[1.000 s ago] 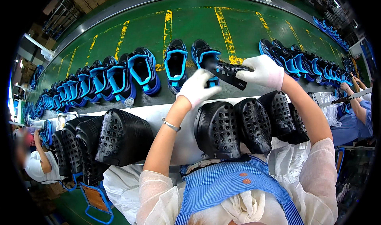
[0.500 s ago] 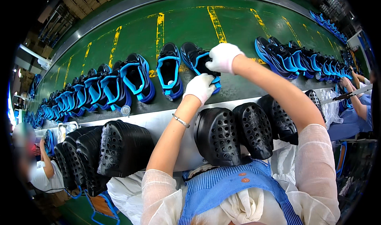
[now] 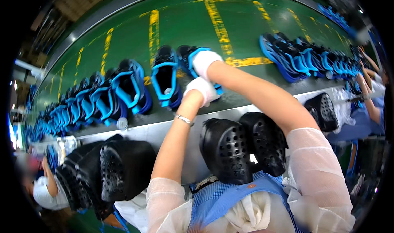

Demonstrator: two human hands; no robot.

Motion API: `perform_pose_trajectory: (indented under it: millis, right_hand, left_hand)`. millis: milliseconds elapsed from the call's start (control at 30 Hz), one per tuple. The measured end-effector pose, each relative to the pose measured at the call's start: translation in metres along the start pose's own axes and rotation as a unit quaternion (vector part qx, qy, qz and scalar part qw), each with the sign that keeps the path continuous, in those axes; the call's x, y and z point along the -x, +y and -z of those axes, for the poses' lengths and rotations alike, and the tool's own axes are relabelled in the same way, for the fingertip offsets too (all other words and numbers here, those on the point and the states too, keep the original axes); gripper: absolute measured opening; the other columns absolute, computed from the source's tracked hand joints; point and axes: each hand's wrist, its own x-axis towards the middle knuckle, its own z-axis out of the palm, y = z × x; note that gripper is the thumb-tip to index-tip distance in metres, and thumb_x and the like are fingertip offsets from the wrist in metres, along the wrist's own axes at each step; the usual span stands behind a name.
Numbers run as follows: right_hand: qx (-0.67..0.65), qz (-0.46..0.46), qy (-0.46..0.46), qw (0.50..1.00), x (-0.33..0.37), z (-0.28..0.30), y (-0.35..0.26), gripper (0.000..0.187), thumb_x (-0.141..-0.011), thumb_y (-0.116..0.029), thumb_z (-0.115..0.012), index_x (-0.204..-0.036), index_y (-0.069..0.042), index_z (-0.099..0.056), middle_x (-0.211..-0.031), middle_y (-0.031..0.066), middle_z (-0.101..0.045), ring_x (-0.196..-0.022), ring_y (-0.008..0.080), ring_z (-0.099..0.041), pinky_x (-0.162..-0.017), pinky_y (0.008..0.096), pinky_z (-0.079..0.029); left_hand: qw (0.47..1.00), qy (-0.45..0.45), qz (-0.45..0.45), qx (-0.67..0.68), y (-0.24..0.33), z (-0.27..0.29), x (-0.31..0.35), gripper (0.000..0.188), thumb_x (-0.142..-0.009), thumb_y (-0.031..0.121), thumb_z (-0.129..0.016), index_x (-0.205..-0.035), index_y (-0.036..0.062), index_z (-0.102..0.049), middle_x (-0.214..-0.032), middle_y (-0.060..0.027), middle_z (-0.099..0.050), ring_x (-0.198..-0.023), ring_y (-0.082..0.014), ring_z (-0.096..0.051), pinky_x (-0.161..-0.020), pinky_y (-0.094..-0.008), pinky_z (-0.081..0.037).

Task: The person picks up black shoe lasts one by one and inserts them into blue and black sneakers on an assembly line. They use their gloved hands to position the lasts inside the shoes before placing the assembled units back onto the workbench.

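A black sneaker with a bright blue collar [image 3: 186,57] sits on the dark conveyor belt [image 3: 242,83], mostly covered by my gloved hands. My right hand [image 3: 206,64], in a white glove, is closed at the shoe's collar, its fingertips hidden. At the heel, my left hand [image 3: 202,90] is closed round the edge, its fingers partly covered and blurred. Just left of it stands a matching sneaker [image 3: 165,77], its opening facing up and untouched. A metal bracelet [image 3: 184,119] circles my left wrist.
Rows of like sneakers run along the belt to the left [image 3: 96,95] and right [image 3: 287,58]. Black perforated shoe-shaped forms [image 3: 227,146] stand at the near metal ledge, with a stack [image 3: 127,165] further left. Co-workers' arms [image 3: 371,95] show at the right, another person [image 3: 49,188] at the left.
Both hands and the sneakers appear further left in the picture. My right hand has come closer over the shoe's opening, and its blue collar shows at a different angle.
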Motion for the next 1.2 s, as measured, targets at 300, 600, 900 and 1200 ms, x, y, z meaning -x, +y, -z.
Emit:
perform_pose_trajectory:
  millis: [300,600,900,1200]
  right_hand:
    - [-0.012,0.047,-0.012,0.999,0.064,0.064,0.075,0.040,-0.079,-0.039,-0.049,-0.089,-0.006,-0.069,-0.086,0.0151,-0.068,-0.080,0.0313,-0.065,-0.075,0.0410,-0.051]
    - [0.142,-0.333,0.008,0.932,0.173,0.107,0.282,0.040,-0.075,-0.036,-0.061,-0.096,-0.002,-0.068,-0.098,0.0206,-0.066,-0.091,0.0350,-0.064,-0.081,0.0402,-0.051]
    - [-0.037,-0.273,0.038,0.960,0.122,0.040,0.249,0.037,-0.069,-0.029,-0.061,-0.090,0.002,-0.065,-0.090,0.0252,-0.064,-0.087,0.0361,-0.064,-0.077,0.0395,-0.050]
    - [-0.088,-0.110,0.005,0.990,0.113,0.045,0.163,0.039,-0.075,-0.034,-0.057,-0.094,-0.003,-0.068,-0.094,0.0220,-0.065,-0.089,0.0338,-0.063,-0.080,0.0379,-0.050]
  left_hand:
    - [0.992,0.045,-0.026,0.112,0.000,0.004,0.026,0.045,-0.082,0.040,-0.057,-0.095,-0.0025,-0.062,-0.074,-0.0182,-0.067,-0.061,-0.0264,-0.067,-0.064,-0.0335,-0.053]
    - [0.998,0.041,-0.024,0.030,0.013,0.005,0.022,0.044,-0.083,0.042,-0.052,-0.088,-0.0009,-0.065,-0.065,-0.0153,-0.066,-0.063,-0.0261,-0.067,-0.069,-0.0336,-0.052]
    - [0.995,0.091,-0.019,0.033,0.002,-0.007,0.021,0.045,-0.081,0.042,-0.058,-0.093,-0.0006,-0.065,-0.066,-0.0148,-0.065,-0.063,-0.0255,-0.066,-0.069,-0.0341,-0.052]
    - [0.990,0.113,-0.023,0.083,0.008,-0.008,0.027,0.037,-0.080,0.036,-0.063,-0.090,0.0001,-0.063,-0.072,-0.0154,-0.065,-0.057,-0.0251,-0.065,-0.061,-0.0344,-0.052]
